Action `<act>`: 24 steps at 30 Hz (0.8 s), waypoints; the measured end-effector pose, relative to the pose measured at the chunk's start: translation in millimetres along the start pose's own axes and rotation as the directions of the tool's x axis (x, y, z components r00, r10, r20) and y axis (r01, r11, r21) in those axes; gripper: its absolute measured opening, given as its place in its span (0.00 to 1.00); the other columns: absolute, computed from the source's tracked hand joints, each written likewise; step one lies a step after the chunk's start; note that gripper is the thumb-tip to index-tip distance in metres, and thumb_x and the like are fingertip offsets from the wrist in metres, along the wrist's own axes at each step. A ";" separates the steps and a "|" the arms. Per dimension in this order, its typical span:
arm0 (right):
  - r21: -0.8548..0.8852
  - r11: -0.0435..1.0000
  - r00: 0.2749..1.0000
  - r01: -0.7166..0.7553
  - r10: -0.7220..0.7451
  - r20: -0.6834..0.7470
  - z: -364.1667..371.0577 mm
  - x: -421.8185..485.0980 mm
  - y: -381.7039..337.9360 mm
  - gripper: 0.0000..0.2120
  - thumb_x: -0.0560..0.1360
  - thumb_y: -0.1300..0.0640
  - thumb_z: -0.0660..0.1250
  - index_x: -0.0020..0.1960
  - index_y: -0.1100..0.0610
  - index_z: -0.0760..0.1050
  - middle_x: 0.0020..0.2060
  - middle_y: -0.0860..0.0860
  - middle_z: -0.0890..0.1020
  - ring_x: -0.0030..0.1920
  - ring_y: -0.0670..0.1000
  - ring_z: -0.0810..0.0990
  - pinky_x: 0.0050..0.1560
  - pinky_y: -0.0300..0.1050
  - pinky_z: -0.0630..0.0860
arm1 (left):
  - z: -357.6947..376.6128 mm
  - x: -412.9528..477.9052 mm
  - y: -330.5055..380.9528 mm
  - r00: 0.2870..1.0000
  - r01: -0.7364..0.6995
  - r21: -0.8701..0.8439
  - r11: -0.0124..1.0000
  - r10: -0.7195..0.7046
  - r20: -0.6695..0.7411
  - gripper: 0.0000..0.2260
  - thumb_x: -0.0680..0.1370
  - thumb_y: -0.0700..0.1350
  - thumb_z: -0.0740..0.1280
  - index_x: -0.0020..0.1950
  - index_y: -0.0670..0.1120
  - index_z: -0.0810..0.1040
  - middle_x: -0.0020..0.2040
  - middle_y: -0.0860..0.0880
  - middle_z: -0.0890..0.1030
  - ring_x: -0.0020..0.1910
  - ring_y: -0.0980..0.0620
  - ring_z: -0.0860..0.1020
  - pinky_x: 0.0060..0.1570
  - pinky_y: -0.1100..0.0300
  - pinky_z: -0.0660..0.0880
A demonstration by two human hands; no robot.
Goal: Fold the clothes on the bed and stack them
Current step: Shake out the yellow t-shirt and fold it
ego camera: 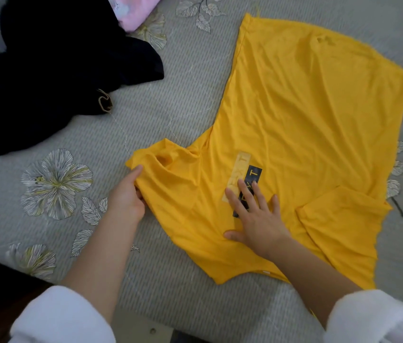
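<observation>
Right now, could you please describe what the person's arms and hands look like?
The left sleeve and right sleeve are white and pushed up above the forearms. The left hand and right hand are bare: no gloves, rings or watch.

On bed (170,95): yellow shirt (307,107), black clothes (59,70)

Grey quilted bed (183,100), pale flower print (55,180)
</observation>
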State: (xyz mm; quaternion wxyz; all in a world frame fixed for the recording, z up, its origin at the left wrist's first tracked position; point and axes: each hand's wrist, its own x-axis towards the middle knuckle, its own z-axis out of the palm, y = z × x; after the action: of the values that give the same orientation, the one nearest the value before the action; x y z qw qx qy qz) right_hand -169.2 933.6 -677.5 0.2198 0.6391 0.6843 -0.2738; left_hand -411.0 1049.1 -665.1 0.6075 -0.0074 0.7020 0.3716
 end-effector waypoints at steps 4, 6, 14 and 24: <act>-0.003 1.000 1.000 -0.005 0.005 0.002 -0.9 0.2 -1.0 0.48 0.72 0.29 0.56 0.66 0.42 0.19 0.68 0.46 0.22 0.74 0.56 0.30 0.71 0.69 0.43 | 0.0 3.0 12.2 0.997 -0.046 -0.080 0.996 0.040 -0.069 0.17 0.78 0.54 0.64 0.63 0.47 0.74 0.55 0.46 0.79 0.53 0.47 0.78 0.45 0.48 0.74; 0.003 1.000 1.000 -0.003 0.003 0.002 -0.8 -0.4 -0.8 0.48 0.72 0.30 0.57 0.67 0.42 0.19 0.68 0.47 0.22 0.74 0.57 0.30 0.71 0.69 0.43 | -2.7 -1.9 9.9 0.998 -0.045 -0.134 0.990 0.039 -0.047 0.11 0.80 0.54 0.62 0.54 0.48 0.76 0.51 0.48 0.80 0.51 0.49 0.78 0.41 0.52 0.74; 0.028 1.000 1.000 0.002 -0.002 0.005 -2.5 -1.4 -0.7 0.48 0.72 0.30 0.57 0.68 0.43 0.21 0.68 0.46 0.22 0.75 0.56 0.30 0.70 0.70 0.42 | -27.6 -6.9 -11.1 0.993 -0.021 -0.218 0.976 0.046 0.110 0.13 0.84 0.50 0.51 0.52 0.49 0.75 0.59 0.49 0.79 0.53 0.51 0.78 0.56 0.52 0.73; 0.053 0.999 1.000 0.008 -0.009 0.011 -6.6 -2.3 -2.0 0.48 0.73 0.31 0.58 0.73 0.43 0.25 0.67 0.46 0.22 0.75 0.56 0.30 0.70 0.69 0.41 | -16.9 -11.9 -10.8 0.991 -0.016 0.021 1.000 0.013 0.136 0.14 0.78 0.46 0.66 0.62 0.44 0.72 0.55 0.46 0.79 0.50 0.52 0.78 0.43 0.57 0.75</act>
State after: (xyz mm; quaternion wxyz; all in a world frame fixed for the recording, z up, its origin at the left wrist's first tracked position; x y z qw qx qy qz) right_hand -170.7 936.1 -670.9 0.2055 0.6402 0.6783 -0.2965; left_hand -417.2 1027.0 -660.8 0.6512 0.0298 0.6630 0.3681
